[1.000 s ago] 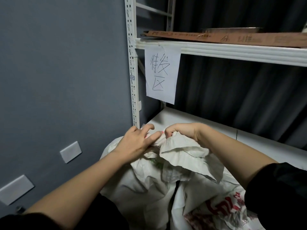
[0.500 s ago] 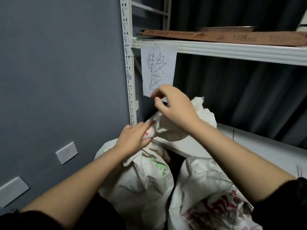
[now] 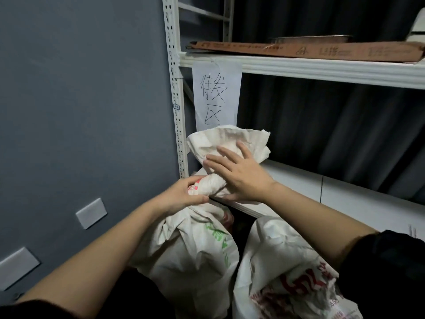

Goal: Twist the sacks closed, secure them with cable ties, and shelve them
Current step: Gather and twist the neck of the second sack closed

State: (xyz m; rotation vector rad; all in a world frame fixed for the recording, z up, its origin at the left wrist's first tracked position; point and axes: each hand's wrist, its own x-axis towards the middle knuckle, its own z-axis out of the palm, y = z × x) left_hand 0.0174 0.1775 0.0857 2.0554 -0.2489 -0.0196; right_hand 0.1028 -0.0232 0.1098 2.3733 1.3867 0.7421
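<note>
Against grey wall and shelf [image 3: 299, 70], the sack [image 3: 190, 245] neck should be gripped tight by the left hand [image 3: 181, 196] while its top, at twelve o'clock, is wound by the flat, open-fingered right hand [image 3: 241, 176].

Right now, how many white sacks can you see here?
2. One sack with green print stands by the wall, its twisted neck held by the left hand and right hand. One sack with red print stands beside it. Others may be hidden.
</note>
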